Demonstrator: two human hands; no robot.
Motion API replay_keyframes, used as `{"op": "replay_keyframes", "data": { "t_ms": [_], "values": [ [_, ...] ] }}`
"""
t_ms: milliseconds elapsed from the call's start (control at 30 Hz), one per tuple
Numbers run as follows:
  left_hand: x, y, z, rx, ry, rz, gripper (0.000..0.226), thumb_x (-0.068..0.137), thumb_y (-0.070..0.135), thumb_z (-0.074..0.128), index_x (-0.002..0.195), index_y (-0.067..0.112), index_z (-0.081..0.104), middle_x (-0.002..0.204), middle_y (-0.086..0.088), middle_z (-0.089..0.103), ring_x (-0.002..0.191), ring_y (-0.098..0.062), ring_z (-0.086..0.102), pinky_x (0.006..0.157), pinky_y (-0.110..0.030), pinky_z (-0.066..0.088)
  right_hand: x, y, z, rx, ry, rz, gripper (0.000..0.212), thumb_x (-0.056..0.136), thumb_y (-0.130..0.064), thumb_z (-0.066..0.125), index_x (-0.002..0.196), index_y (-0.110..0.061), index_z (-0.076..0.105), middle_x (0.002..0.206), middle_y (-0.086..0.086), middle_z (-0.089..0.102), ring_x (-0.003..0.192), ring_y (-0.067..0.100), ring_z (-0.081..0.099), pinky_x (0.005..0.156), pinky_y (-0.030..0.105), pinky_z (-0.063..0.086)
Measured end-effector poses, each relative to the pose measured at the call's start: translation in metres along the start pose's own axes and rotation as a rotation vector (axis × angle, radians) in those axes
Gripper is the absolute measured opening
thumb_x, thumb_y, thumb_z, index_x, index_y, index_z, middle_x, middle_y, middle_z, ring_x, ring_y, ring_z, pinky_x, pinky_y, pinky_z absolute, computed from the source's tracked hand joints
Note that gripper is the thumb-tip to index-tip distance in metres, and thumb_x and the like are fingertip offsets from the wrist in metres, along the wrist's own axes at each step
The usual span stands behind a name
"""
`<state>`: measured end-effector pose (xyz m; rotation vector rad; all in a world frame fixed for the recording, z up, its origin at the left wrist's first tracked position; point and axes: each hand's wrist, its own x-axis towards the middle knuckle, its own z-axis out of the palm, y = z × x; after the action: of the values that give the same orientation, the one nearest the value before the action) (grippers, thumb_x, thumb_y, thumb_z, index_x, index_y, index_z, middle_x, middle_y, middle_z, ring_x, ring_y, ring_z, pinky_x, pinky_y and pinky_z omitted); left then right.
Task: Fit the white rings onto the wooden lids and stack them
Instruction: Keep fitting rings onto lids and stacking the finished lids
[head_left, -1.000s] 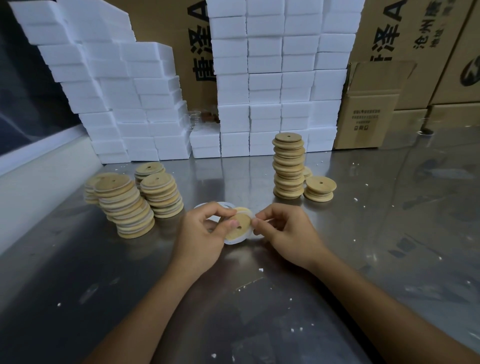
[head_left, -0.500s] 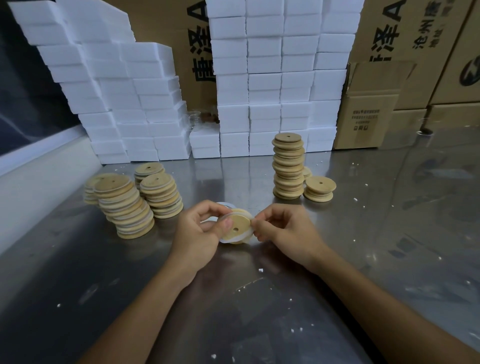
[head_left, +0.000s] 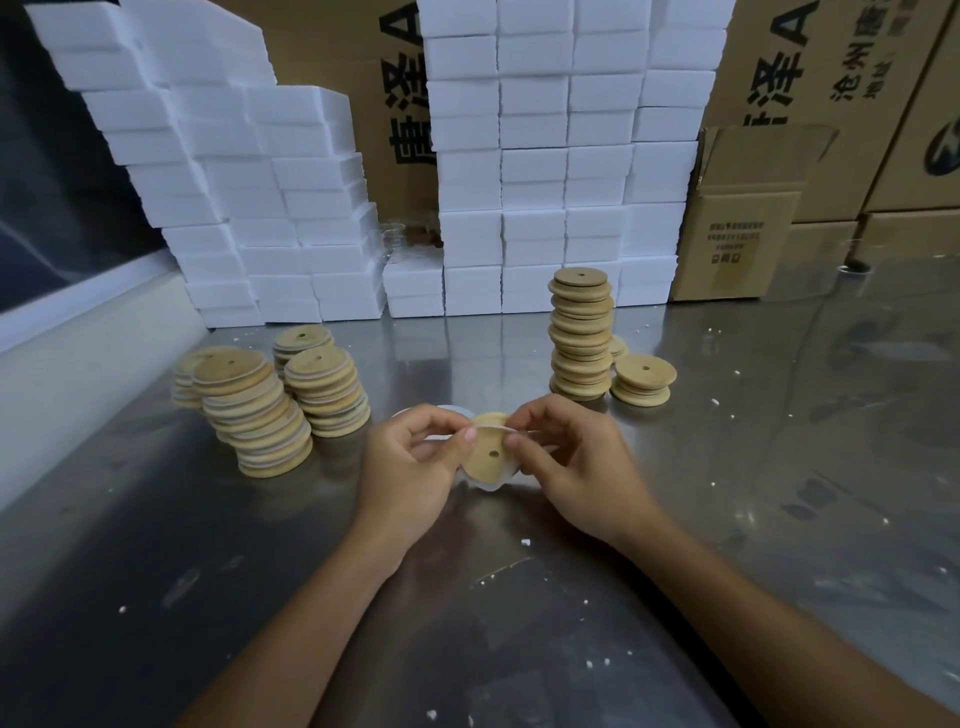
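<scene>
- Here, toward the left edge of the tabletop (head_left: 156, 545), leaning stacks of wooden lids (head_left: 254, 415) stand well to the left of the hands; thin pale lines seem to show between some lids, but whether those are rings I cannot tell.
- The left hand (head_left: 410, 467) works near the middle of the tabletop, its grip pinching the upper left rim of the lid in hand: thumb and forefinger are pressed together there, the other fingers curled loosely behind.
- Just behind that hand a loose white ring (head_left: 441, 413) lies flat on the tabletop, half hidden by the knuckles.
- The wooden lid (head_left: 488, 452) itself is held between both hands, tilted on edge with its flat holed face turned to the camera, so its axis runs roughly away from the person, not upward.
- The white ring being fitted (head_left: 488, 484) shows as a pale band under the lid's lower edge and a sliver at its top right; it looks only partly seated, I judge.
- The right hand (head_left: 571, 467) holds the lid's right rim, its grip pinching the edge with thumb and fingertips curled on it.
- The two hands are equally near, each on its own side, so the rim between them is what any pressing round must follow.
- Toward the far right, a tall stack (head_left: 581, 332) and a short stack (head_left: 644, 379) stand well apart from the hands; the right hand is the nearer for stacking there.
</scene>
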<state>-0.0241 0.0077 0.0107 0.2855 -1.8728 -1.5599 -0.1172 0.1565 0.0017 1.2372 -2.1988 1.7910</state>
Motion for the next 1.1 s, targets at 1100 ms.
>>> {"op": "replay_keyframes", "data": {
  "t_ms": [1100],
  "values": [
    [0.0021,-0.0042,0.0007,0.321,-0.049,0.267,0.023,0.080,0.005,0.073,0.072,0.026,0.065,0.076,0.006,0.068,0.079,-0.014,0.066,0.075,-0.036,0.056,-0.0003,0.0014,0.0017,-0.065,-0.039,-0.063,0.004,0.086,-0.018,0.074,0.090,-0.019,0.074,0.090,-0.008,0.076,0.084,0.005,0.073,0.078,0.028,0.061]
  ]
}}
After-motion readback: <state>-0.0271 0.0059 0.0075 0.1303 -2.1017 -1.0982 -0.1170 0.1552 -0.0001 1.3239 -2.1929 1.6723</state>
